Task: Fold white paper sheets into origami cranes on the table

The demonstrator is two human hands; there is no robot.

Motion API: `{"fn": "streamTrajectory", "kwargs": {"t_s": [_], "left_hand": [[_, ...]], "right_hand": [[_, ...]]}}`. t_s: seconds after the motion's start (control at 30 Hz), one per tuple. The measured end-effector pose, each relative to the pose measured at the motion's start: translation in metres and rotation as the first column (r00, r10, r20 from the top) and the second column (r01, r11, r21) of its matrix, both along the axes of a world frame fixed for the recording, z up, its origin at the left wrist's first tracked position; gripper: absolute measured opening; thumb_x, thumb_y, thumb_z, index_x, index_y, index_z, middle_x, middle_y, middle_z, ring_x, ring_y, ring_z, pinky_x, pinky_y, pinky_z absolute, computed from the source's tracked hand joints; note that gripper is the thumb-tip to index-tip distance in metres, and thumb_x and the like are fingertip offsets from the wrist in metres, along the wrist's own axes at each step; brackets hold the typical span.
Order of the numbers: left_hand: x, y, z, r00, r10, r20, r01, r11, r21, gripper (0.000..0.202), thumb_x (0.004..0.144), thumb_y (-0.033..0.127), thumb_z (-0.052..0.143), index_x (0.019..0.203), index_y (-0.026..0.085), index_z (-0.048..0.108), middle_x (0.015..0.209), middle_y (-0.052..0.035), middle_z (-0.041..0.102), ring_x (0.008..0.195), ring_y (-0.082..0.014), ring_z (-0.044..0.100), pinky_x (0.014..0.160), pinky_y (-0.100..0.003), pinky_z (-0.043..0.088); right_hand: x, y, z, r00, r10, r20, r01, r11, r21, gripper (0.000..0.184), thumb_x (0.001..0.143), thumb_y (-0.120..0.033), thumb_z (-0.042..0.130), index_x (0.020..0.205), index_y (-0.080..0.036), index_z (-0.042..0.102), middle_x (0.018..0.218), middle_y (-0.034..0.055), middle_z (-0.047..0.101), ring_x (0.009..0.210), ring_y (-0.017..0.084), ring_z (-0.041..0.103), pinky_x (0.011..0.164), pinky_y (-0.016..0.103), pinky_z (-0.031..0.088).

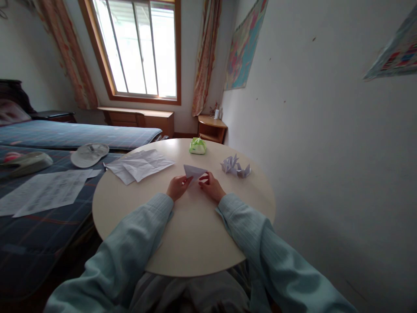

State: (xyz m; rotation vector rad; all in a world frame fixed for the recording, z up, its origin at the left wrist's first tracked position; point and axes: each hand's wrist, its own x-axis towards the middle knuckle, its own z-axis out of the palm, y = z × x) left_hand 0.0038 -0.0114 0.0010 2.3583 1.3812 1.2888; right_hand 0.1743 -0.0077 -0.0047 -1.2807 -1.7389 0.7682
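Observation:
A small folded piece of white paper (194,171) lies on the round beige table (195,234) in front of me. My left hand (177,187) pinches its left edge with closed fingers. My right hand (211,186) grips its right corner, fingers curled. Both arms wear light blue sleeves and rest on the table.
Several loose creased sheets (140,165) lie at the table's left. Folded paper figures (235,166) sit at the right, a green packet (197,146) at the far side. A bed (39,208) with papers and a cap (89,154) stands to the left; a wall is close on the right.

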Motion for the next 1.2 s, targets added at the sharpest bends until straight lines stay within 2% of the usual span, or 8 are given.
{"fn": "streamTrajectory", "kwargs": {"t_s": [0.2,0.4,0.57,0.73,0.87,0.93,1.03,1.2], "left_hand": [[-0.0004,-0.0005,0.0000,1.000,0.008,0.006,-0.008,1.000,0.000,0.035,0.081,0.032,0.044,0.054,0.016,0.059,0.049,-0.0009,0.057,0.048,-0.0092,0.048,0.048,-0.020,0.033],[-0.0008,-0.0006,0.0004,0.999,0.049,-0.018,-0.049,0.999,0.008,0.034,0.081,0.032,0.044,0.056,0.016,0.059,0.050,-0.0009,0.057,0.048,-0.0094,0.048,0.049,-0.020,0.034],[-0.0006,-0.0009,0.0005,0.999,0.011,-0.048,-0.010,0.999,0.030,0.031,0.077,0.034,0.049,0.054,0.016,0.058,0.052,-0.0008,0.058,0.050,-0.0093,0.047,0.050,-0.020,0.035],[-0.0012,0.0000,0.0002,0.998,-0.048,-0.045,0.048,0.999,0.011,0.029,0.075,0.032,0.051,0.052,0.015,0.058,0.054,-0.0013,0.059,0.051,-0.0097,0.049,0.052,-0.020,0.037],[-0.0012,-0.0008,0.0012,0.994,-0.099,-0.055,0.098,0.995,-0.020,0.026,0.073,0.029,0.052,0.053,0.014,0.058,0.057,-0.0024,0.061,0.054,-0.0106,0.052,0.054,-0.021,0.040],[-0.0008,-0.0017,0.0020,0.990,-0.123,-0.067,0.121,0.992,-0.037,0.024,0.074,0.028,0.051,0.057,0.014,0.061,0.063,-0.0031,0.064,0.058,-0.0117,0.055,0.058,-0.021,0.043],[0.0000,-0.0029,0.0029,0.987,-0.134,-0.086,0.127,0.989,-0.076,0.020,0.076,0.028,0.050,0.074,0.016,0.066,0.076,-0.0037,0.068,0.070,-0.0150,0.060,0.067,-0.024,0.046],[0.0000,-0.0010,0.0021,0.989,-0.104,-0.108,0.095,0.991,-0.092,0.027,0.082,0.030,0.043,0.093,0.019,0.065,0.089,-0.0044,0.069,0.082,-0.0182,0.062,0.074,-0.026,0.048]], "right_hand": [[0.0004,0.0002,-0.0001,0.998,-0.014,-0.059,0.014,1.000,-0.007,0.056,0.068,-0.023,0.059,0.117,-0.022,0.032,0.105,0.0078,0.060,0.055,0.007,0.059,0.058,0.025,0.050],[0.0023,-0.0016,0.0027,1.000,-0.021,0.013,0.020,1.000,0.021,0.035,0.071,-0.026,0.056,0.101,-0.019,0.042,0.096,0.0044,0.061,0.059,0.009,0.059,0.058,0.025,0.049],[0.0022,-0.0046,0.0057,0.999,-0.027,0.041,0.027,1.000,-0.004,0.019,0.075,-0.027,0.053,0.090,-0.020,0.045,0.073,-0.0023,0.062,0.058,0.010,0.060,0.059,0.024,0.047],[0.0024,-0.0049,0.0066,0.998,-0.027,0.062,0.027,1.000,-0.012,0.016,0.075,-0.028,0.053,0.087,-0.021,0.045,0.062,-0.0041,0.059,0.060,0.012,0.061,0.059,0.024,0.045],[0.0022,-0.0045,0.0065,0.997,-0.027,0.066,0.027,1.000,-0.005,0.016,0.075,-0.026,0.053,0.087,-0.021,0.044,0.066,-0.0037,0.060,0.060,0.012,0.060,0.060,0.024,0.045],[0.0019,-0.0048,0.0065,0.998,-0.022,0.058,0.021,1.000,0.009,0.016,0.075,-0.026,0.053,0.087,-0.021,0.045,0.071,-0.0033,0.061,0.059,0.011,0.060,0.059,0.024,0.046],[0.0018,-0.0053,0.0063,0.998,-0.018,0.058,0.016,0.999,0.029,0.015,0.075,-0.026,0.053,0.087,-0.021,0.046,0.074,-0.0028,0.061,0.058,0.010,0.059,0.059,0.024,0.046],[0.0022,-0.0038,0.0045,0.999,-0.010,0.043,0.009,1.000,0.024,0.022,0.075,-0.024,0.052,0.095,-0.020,0.044,0.085,0.0004,0.062,0.061,0.010,0.060,0.063,0.025,0.047]]}}
